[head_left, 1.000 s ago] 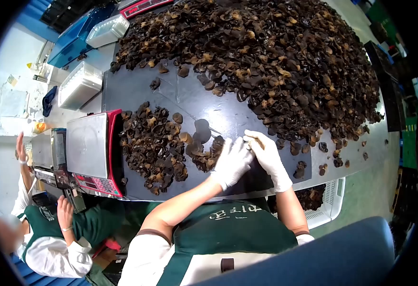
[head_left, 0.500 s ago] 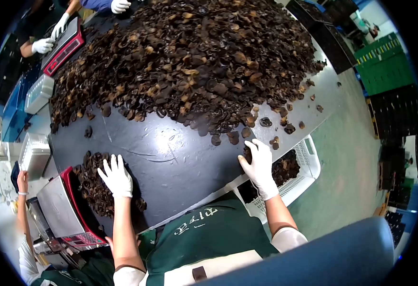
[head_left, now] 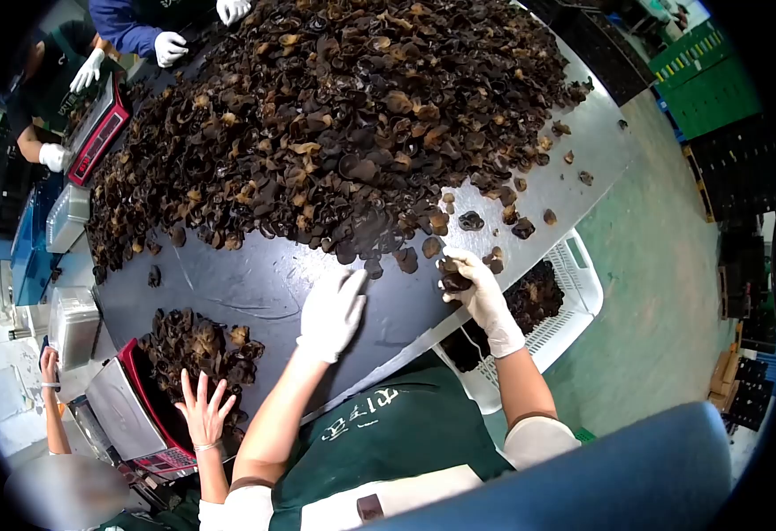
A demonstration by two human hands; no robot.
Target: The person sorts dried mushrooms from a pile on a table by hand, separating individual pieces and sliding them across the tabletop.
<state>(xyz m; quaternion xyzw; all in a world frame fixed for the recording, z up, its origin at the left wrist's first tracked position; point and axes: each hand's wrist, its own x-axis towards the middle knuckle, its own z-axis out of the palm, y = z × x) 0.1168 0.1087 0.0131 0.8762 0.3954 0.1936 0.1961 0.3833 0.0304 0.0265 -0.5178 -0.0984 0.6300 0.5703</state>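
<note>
1. Counts: two dark brown heaps of thin, curled, fungus-like pieces lie on the surface (head_left: 255,274): one large heap (head_left: 317,150) at the far side and one small heap (head_left: 195,345) at the near left. Two red-framed scales show, the near scale (head_left: 127,407) beside the small heap and the far scale (head_left: 100,133) at the far left.
2. The right hand (head_left: 478,288), in a thin white glove, has its fingers closed around a dark ruffled clump (head_left: 452,276), above the surface by its right edge.
3. The left hand (head_left: 333,310), also gloved, is over the dark part of the surface, just short of the large heap; its fingers are loosely extended, nothing seen in them.
4. One white slotted plastic basket (head_left: 593,285), near right, holds more dark pieces. Loose pieces lie between the large heap and the right edge.
5. Materials: smooth, shiny dark sheet on the surface, bare grey metal at right; the pieces are wrinkled, some tan. The near scale has a flat metal pan.
6. Compared with the previous frame, the left hand has gone from the small heap toward the right, and a co-worker's bare hand (head_left: 204,414) is now spread at that heap's near side.
</note>
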